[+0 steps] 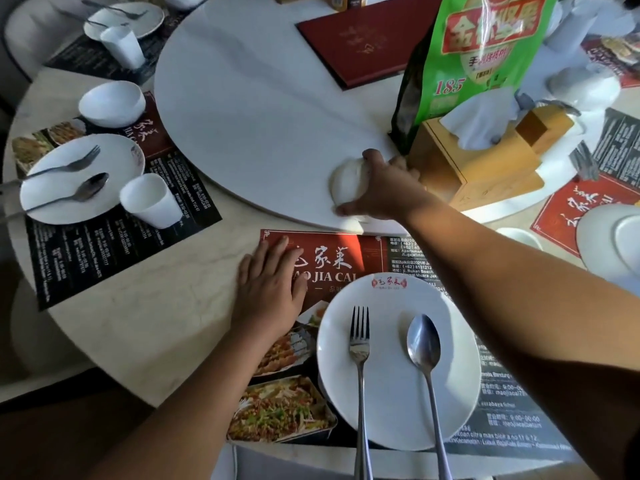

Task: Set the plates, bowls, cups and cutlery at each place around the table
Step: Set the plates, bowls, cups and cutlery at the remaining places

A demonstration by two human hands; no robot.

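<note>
Cup (pixel 346 183) in R hand (pixel 382 190), turntable (pixel 259 116) edge

Round pale marble-look table (pixel 145 323), big white lazy Susan (pixel 259 98) under right hand (pixel 381 188), grey padded chair (pixel 27 39) way off upper-left of it, patchy sunlight.

Beside the left hand (pixel 268 285), the red placemat (pixel 367 247) reads "家菜" and "JIA CAI", with "(+62)" numbers printed just short of the right hand (pixel 377 188). Past that hand, the green bag (pixel 485 64) shows "185".
</note>
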